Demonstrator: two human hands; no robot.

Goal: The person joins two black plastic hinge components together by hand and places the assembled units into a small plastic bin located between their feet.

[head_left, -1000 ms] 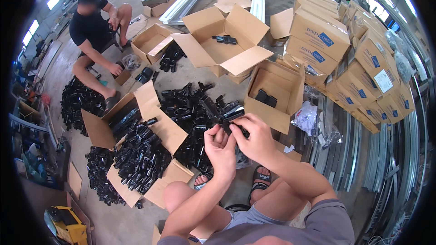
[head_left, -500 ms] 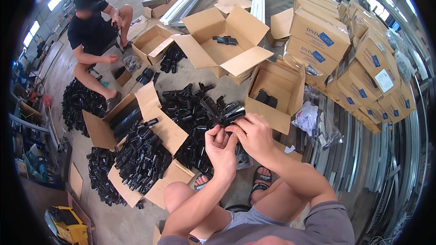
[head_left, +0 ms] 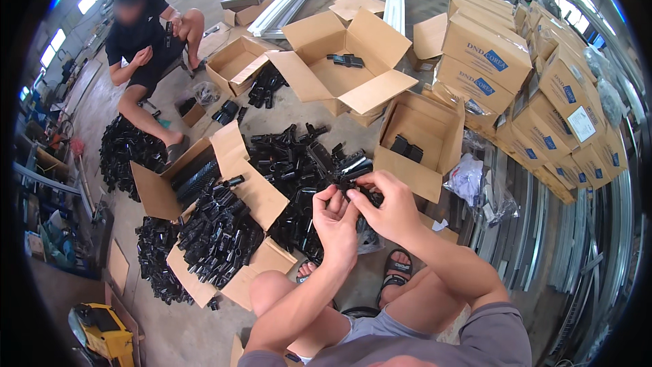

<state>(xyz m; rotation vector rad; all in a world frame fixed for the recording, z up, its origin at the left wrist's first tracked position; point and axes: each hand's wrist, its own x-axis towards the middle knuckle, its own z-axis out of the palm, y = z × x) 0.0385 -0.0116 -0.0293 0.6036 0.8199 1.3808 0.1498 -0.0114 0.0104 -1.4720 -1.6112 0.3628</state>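
left grip (head_left: pixel 337 224) and right grip (head_left: pixel 388 207): both narrow, fingertips pinching a black part (head_left: pixel 350 183) held between them. its far outline merges with the black pile (head_left: pixel 288 156) behind; shape not distinguishable. pile lies on the floor (head_left: pixel 122 214), beyond and left of the grips. open carton (head_left: pixel 415 178) with black pieces (head_left: pixel 406 148): just beyond right grip. heaped carton (head_left: pixel 260 197): left of left grip. seated co-worker (head_left: pixel 139 41): well apart, beyond left grip.
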